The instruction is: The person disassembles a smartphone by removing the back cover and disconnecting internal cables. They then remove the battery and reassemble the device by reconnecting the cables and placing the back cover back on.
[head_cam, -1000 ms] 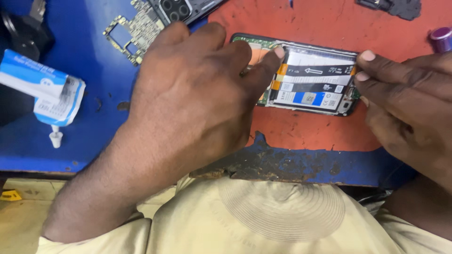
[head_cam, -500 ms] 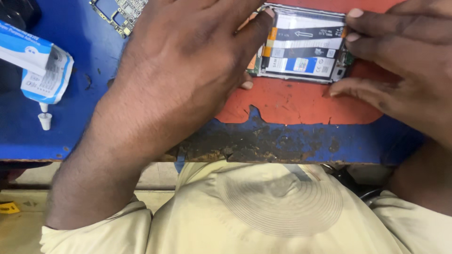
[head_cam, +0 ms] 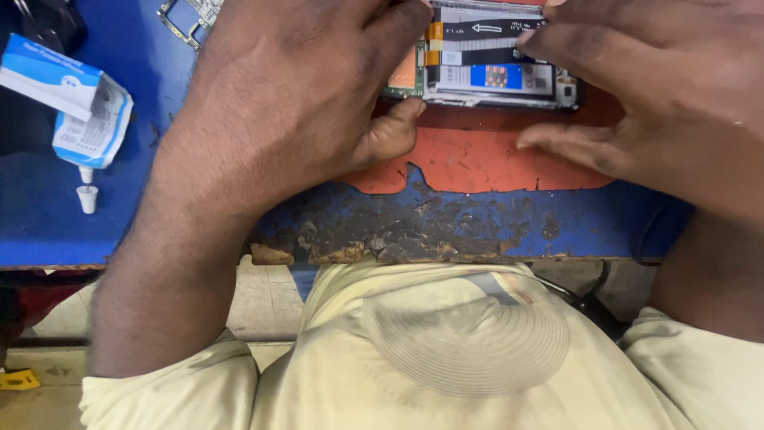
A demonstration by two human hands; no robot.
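Observation:
An opened phone with its back cover off lies on a worn red mat at the top of the view; its battery and flat cables show. My left hand covers the phone's left end, thumb pressed against its near edge and fingers over the top. My right hand rests on the phone's right end, fingertips pressing on the battery area and thumb spread on the mat. Part of the phone is hidden under both hands.
The blue workbench has a chipped, dark front edge. A small glue tube in blue-and-white packaging lies at the left with its loose cap. A circuit board frame sits at the top left.
The view has dropped toward my lap, so the phone and bench sit higher in the frame. Both hands have stayed on the phone; my right fingers have slid further over it.

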